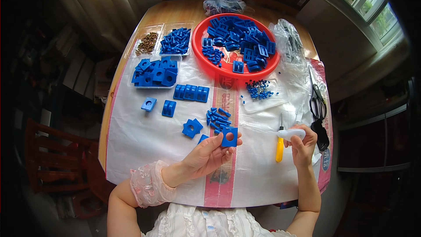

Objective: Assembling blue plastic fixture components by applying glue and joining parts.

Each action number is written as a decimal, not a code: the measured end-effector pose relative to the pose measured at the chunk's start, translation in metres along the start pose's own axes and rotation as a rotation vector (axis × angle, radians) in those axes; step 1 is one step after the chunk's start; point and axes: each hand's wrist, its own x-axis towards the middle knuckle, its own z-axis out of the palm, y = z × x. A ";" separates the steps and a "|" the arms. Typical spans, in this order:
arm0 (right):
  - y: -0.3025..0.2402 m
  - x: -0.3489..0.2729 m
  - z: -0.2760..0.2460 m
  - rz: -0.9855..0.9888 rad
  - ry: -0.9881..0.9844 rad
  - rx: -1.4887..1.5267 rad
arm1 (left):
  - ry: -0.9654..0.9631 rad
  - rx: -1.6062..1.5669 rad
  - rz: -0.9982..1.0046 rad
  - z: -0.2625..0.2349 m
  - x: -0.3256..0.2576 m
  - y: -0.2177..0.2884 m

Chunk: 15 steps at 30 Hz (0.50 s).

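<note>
Pinching a blue square plate (235, 143) with a round hole, the left hand (207, 152) has its thumb and fingers closed on the plate's edges, its hole facing the viewer. Well apart to its right, the right hand (303, 143) grips a smooth white oval object (294, 133) between thumb and fingers. A yellow-handled tool (279, 150) with a thin metal shaft shows just left of the right hand, partly covered by the white oval object; whether the two touch cannot be told.

Just beyond the left hand is a heap of small blue pieces (216, 119). Beyond it to the left sit two overlapping blue plates (191, 128) turned to make a star shape, a single ridged blue block (169, 108) and, farther out, a row of ridged blue blocks (191, 93).

Farther still on that side, a clear tray (153, 87) holds more blue square plates; behind it are brown pins (148, 44) and slim blue parts (175, 41) in clear containers. Well beyond both hands stands a red basin (237, 76) of blue parts. Beyond the right hand, toward the left, lie tiny blue and silvery bits (259, 89). Black-handled scissors (318, 105) lie to its right on the sheet-covered worktop (258, 188).
</note>
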 end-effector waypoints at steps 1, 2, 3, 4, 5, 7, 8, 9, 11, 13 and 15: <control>0.000 0.000 -0.001 0.001 -0.010 0.012 | 0.000 0.001 0.000 0.000 0.000 0.000; 0.000 0.000 -0.003 0.003 -0.020 0.024 | -0.001 0.001 0.000 0.001 0.000 0.000; 0.001 0.000 -0.003 0.004 -0.030 0.035 | -0.001 0.002 0.000 0.001 0.000 0.000; 0.001 0.000 -0.003 0.004 -0.029 0.035 | -0.002 0.001 0.000 0.000 0.000 0.000; 0.001 0.000 -0.003 0.004 -0.029 0.036 | -0.002 0.000 0.000 0.000 0.000 0.000; 0.001 0.000 -0.002 0.002 -0.019 0.031 | -0.003 -0.002 -0.002 -0.001 0.001 0.000; 0.001 0.001 -0.001 0.001 -0.009 0.026 | -0.004 -0.002 -0.003 -0.001 0.001 0.000; 0.000 0.001 0.000 0.000 0.001 0.021 | -0.004 -0.002 -0.004 -0.001 0.001 0.000; -0.001 0.001 0.001 -0.001 0.001 0.028 | -0.006 0.007 -0.003 -0.001 0.001 0.000; -0.001 0.001 0.001 0.000 0.001 0.032 | -0.007 0.014 -0.001 -0.001 0.001 0.000; 0.000 0.001 0.001 0.004 0.001 0.033 | -0.004 0.019 0.000 -0.001 0.000 0.000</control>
